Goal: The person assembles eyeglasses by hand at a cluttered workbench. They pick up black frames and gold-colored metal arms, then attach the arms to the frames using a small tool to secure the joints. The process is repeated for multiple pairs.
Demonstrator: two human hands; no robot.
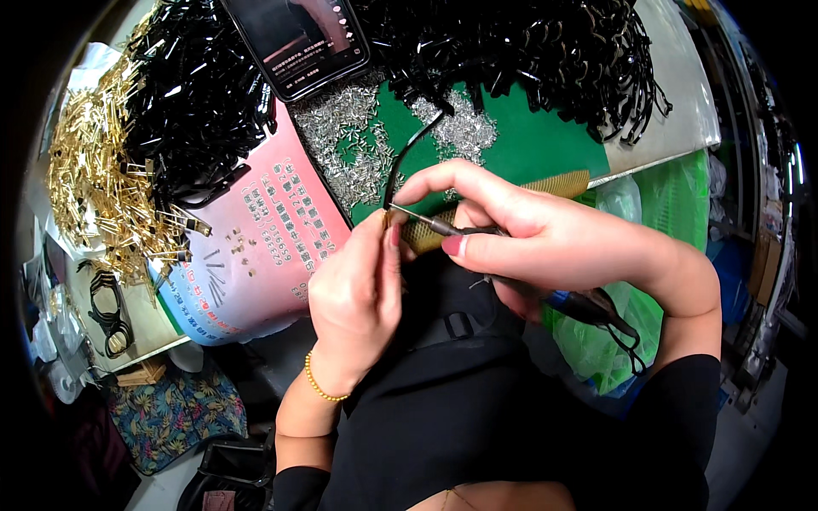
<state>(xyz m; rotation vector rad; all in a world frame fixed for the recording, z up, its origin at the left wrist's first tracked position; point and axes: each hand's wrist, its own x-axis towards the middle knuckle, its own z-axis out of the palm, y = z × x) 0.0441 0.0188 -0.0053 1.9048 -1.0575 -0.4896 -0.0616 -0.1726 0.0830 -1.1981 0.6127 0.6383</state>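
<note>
My left hand (354, 285), with a gold beaded bracelet at its wrist, pinches the end of a thin black eyeglass temple (400, 159). The temple's curved free part rises toward the far side of the table. In my right hand (545, 230) is a dark corded screwdriver (584, 305), its body passing under my palm. Its thin metal tip points left and meets the temple's end at my left fingertips. Whatever small part sits at that contact is too small to make out. Below both hands runs a yellow ribbed strip (558, 181) along the table's near edge.
Heaps of black temples (520, 51) cover the far side, with a phone (302, 43) between them. Gold-coloured metal parts (94, 162) pile up at left. Small silver pieces (464, 128) lie on a green mat (545, 140). A green basket (682, 204) stands at right.
</note>
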